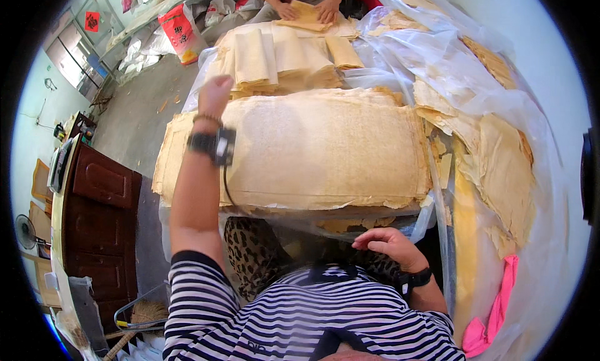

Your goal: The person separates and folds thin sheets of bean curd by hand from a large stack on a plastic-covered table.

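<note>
A broad stack of thin, pale-yellow sheets (pixel 325 151), resembling dried tofu skin with ragged edges, lies before me on the table. My left hand (pixel 215 95) is raised over the stack's far left corner, beside the folded sheets (pixel 253 58). Its fingers are turned away and slightly blurred, so what they hold, if anything, is hidden. Close to my body, below the stack's near edge, hovers my right hand (pixel 390 245). The fingers there are loosely bent, thumb apart, with nothing in them. Each wrist wears a dark strapped device.
Across the table another person's hands (pixel 306 12) press on a folded sheet (pixel 306 17). Clear plastic film (pixel 400 55) and broken sheets (pixel 500 167) cover the right side, near a pink cloth (pixel 494 311). At left stand a dark wooden cabinet (pixel 100 217) and a red-and-white sack (pixel 181 33).
</note>
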Available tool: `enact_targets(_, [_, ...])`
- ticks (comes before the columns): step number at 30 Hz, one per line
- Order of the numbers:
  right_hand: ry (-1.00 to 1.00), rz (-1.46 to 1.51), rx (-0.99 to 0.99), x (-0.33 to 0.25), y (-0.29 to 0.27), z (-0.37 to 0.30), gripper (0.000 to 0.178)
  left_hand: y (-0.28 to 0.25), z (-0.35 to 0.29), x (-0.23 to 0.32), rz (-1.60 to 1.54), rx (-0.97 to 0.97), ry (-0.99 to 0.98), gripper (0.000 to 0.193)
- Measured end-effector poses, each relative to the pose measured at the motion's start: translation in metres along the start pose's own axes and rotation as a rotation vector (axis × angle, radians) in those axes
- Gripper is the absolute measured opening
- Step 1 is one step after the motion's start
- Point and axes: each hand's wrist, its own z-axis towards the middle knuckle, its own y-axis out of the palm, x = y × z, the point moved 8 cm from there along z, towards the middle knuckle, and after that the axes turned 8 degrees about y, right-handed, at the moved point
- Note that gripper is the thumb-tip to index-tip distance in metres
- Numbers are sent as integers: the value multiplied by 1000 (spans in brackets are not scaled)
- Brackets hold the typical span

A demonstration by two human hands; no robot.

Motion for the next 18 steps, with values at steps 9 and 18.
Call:
enact_targets(9, [256, -319, -218, 79, 15, 51, 45, 61, -308, 129, -494, -1173, 2, 24])
enact_targets(18, [451, -302, -291, 172, 5, 100, 59, 98, -432, 14, 89, -1182, 29, 36])
